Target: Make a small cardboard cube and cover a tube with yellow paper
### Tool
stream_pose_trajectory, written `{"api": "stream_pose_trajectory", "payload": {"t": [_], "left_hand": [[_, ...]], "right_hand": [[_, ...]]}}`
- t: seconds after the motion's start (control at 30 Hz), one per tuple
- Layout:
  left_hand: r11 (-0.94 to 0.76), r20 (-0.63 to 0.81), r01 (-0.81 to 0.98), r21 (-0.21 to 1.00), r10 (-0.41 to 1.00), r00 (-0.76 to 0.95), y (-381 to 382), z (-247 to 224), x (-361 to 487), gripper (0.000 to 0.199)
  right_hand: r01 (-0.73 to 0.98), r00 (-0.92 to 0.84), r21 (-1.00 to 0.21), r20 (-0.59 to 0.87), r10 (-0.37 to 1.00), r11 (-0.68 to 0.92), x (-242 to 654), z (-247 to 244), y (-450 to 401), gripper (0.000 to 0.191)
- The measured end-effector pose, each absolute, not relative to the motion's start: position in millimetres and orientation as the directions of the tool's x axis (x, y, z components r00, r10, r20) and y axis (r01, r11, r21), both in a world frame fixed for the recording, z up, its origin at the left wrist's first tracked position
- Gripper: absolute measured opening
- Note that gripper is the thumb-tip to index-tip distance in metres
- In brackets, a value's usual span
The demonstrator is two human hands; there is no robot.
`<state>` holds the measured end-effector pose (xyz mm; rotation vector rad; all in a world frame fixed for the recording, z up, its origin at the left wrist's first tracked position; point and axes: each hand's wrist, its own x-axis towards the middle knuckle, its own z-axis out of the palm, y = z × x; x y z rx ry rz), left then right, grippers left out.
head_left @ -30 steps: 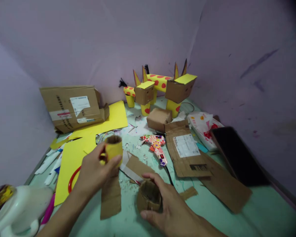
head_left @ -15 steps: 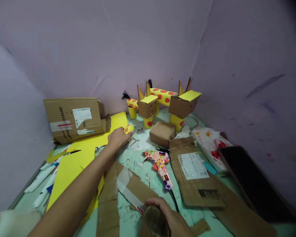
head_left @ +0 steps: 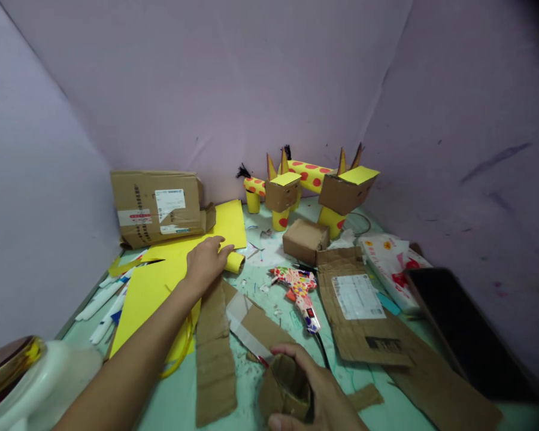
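Note:
My left hand (head_left: 206, 263) is over the yellow paper, fingers spread and slightly bent, beside a small yellow tube (head_left: 235, 262) lying on its side. Part of the tube is hidden behind the fingers, and no grip on it shows. Near the front edge, my right hand (head_left: 317, 392) is wrapped round a brown cardboard tube (head_left: 285, 392) whose open end faces up. A flower-patterned glue gun (head_left: 300, 292) lies between the hands and a small cardboard box (head_left: 305, 239).
Two spotted yellow cardboard animals (head_left: 284, 196) (head_left: 347, 194) stand at the back. A flattened carton (head_left: 161, 209) leans at the left. Cardboard pieces (head_left: 350, 317), a black phone (head_left: 462, 329), a plastic packet (head_left: 393, 269) and a white container (head_left: 58, 383) lie around.
The view has shifted left. My left hand has drawn back from the small yellow tube, its fingers spreading, and the tube now lies lower. My right hand still holds the cardboard tube, now tilted differently.

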<state>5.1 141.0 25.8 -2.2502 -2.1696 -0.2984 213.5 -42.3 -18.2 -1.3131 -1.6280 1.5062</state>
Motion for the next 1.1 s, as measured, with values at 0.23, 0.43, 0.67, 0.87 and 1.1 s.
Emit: {"api": "stream_pose_trajectory", "payload": {"t": [0.23,0.43,0.67,0.87,1.1], "left_hand": [[0.033,0.268,0.998,0.048,0.962,-0.044,159.3,32.2,6.6,0.030],[0.212,0.292,0.971,0.111,0.927,-0.236,170.0,48.6,-8.1,0.034],[0.218,0.316,0.944,0.247,0.903,-0.291,146.4,70.0,-19.4,0.041],[-0.005,0.129,0.921,0.389,0.990,-0.049,36.1,64.0,7.1,0.042],[0.175,-0.214,0.979,0.108,0.965,-0.149,-27.3,32.8,5.2,0.053]], "right_hand": [[0.196,-0.346,-0.966,-0.230,0.910,-0.169,213.2,-24.5,-40.3,0.067],[0.239,-0.326,-0.955,-0.248,0.912,-0.174,215.5,-21.5,-42.6,0.064],[0.303,-0.322,-0.937,-0.271,0.907,-0.173,217.8,-16.4,-44.6,0.060],[0.201,-0.226,-0.967,-0.202,0.953,-0.157,215.3,-14.6,-46.1,0.053],[0.283,0.022,-0.946,-0.157,0.987,-0.157,220.2,-3.0,-38.8,0.046]]}}
